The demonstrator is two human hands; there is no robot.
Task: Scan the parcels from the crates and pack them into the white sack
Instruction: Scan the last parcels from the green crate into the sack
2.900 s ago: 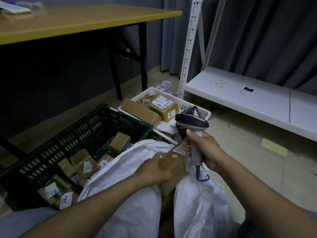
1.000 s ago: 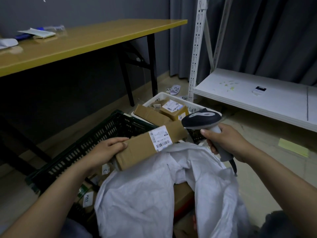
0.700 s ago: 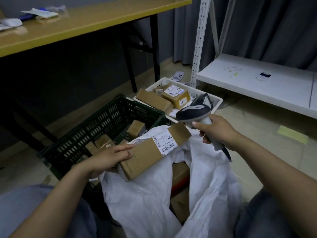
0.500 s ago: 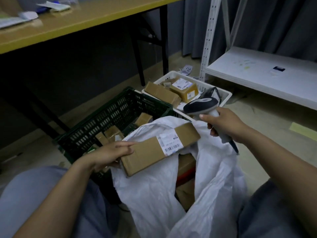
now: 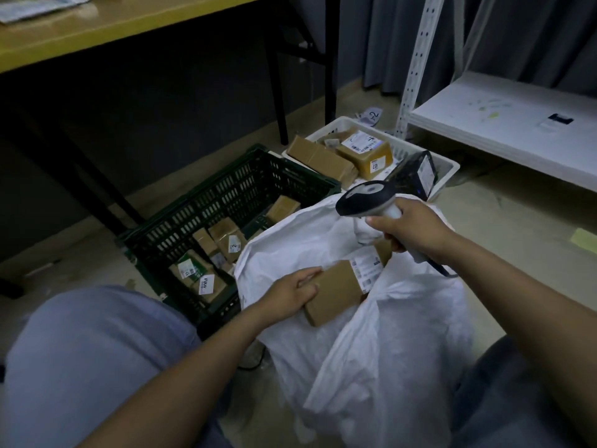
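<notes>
Lowering the long parcel (image 5: 336, 291) deeper into the mouth of the white sack (image 5: 403, 334) than half a second back, label end slipping under the rim. Leaving the green crate (image 5: 226, 195) at 10 o'clock of the sack and the white crate (image 5: 449, 166) at 12, both holding more boxes (image 5: 223, 240). Curling left hand (image 5: 290, 292) round the parcel's near end. Clenching right hand (image 5: 413, 227) round the scanner (image 5: 365, 197) at the parcel's 1 o'clock.

The parcel (image 5: 334, 294) far end is partly hidden under the right hand (image 5: 416, 231). Its label (image 5: 366, 270) print is too small to read.
</notes>
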